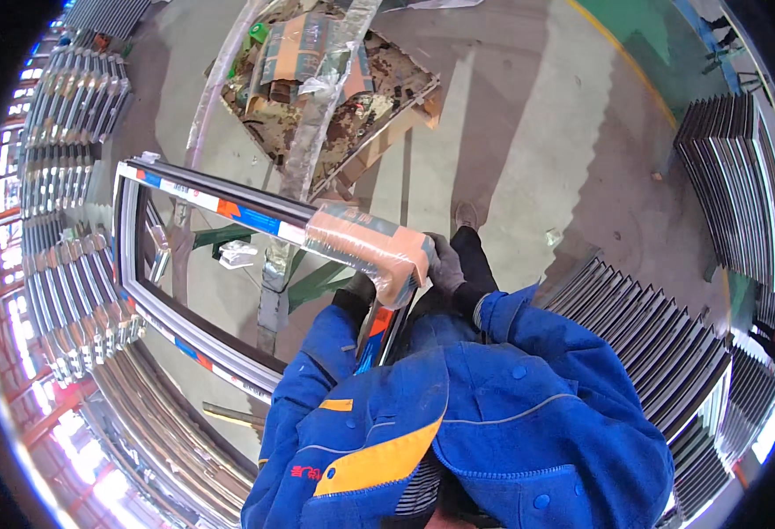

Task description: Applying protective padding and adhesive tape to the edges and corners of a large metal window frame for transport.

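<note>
A long rectangular window frame (220,339), dark and silver with orange, blue and white protective film, stretches out to my left. Brown cardboard (365,242), bound with clear tape, covers its corner nearest me. My right hand (444,264), in a grey glove, is closed around the outer end of that covered corner. On the inner side, within the frame's opening, my left hand (361,286) is up against the cardboard in a dark glove. The cardboard and the frame hide most of its fingers.
Metal rails (312,132) run away ahead of me. Beyond the frame, a low platform (378,145) carries cardboard and scraps. Stacked frames stand at left (74,282), near right (660,339) and far right (731,176). Green supports (317,282) show through the frame's opening.
</note>
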Demonstrator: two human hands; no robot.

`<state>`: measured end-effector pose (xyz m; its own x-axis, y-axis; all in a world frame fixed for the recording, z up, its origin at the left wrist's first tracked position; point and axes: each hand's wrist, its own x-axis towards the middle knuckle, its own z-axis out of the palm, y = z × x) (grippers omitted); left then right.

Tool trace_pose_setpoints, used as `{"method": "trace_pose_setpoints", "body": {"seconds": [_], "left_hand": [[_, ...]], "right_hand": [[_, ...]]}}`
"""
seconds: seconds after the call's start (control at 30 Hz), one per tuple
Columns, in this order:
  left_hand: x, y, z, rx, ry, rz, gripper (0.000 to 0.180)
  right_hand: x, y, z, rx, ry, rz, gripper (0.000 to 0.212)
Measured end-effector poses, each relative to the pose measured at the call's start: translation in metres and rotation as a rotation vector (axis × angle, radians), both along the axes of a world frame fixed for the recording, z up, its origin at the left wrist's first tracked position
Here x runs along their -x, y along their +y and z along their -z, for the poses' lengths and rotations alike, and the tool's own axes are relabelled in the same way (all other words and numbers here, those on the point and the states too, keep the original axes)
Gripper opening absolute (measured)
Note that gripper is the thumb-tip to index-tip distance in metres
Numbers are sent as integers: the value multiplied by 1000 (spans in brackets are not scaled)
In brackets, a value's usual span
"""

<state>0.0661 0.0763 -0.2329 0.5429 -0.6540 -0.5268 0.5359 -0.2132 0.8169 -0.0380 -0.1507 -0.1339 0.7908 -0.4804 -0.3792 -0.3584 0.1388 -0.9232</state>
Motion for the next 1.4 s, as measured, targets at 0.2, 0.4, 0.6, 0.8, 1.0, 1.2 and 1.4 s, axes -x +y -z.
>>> {"method": "trace_pose_setpoints", "body": {"seconds": [0.2, 0.4, 0.6, 0.8, 1.0, 1.2, 1.4], "left_hand": [[-6, 4, 36, 33, 45, 144, 41], [20, 47, 58, 50, 100, 283, 42], [30, 42, 87, 119, 129, 362, 43], [48, 30, 38, 153, 510, -476, 39], [8, -98, -164, -181, -5, -52, 35], [20, -7, -164, -113, 65, -378, 16], [36, -8, -167, -150, -261, -182, 33]], "right_hand": [[1, 11, 20, -16, -49, -1, 45], [-2, 16, 14, 392, 99, -134, 60], [16, 54, 76, -670, -182, 185, 38], [20, 59, 63, -521, -187, -167, 31], [148, -76, 239, -188, 123, -280, 34], [-6, -59, -41, 30, 118, -589, 38], [-23, -75, -86, 116, 65, -419, 39]]}}
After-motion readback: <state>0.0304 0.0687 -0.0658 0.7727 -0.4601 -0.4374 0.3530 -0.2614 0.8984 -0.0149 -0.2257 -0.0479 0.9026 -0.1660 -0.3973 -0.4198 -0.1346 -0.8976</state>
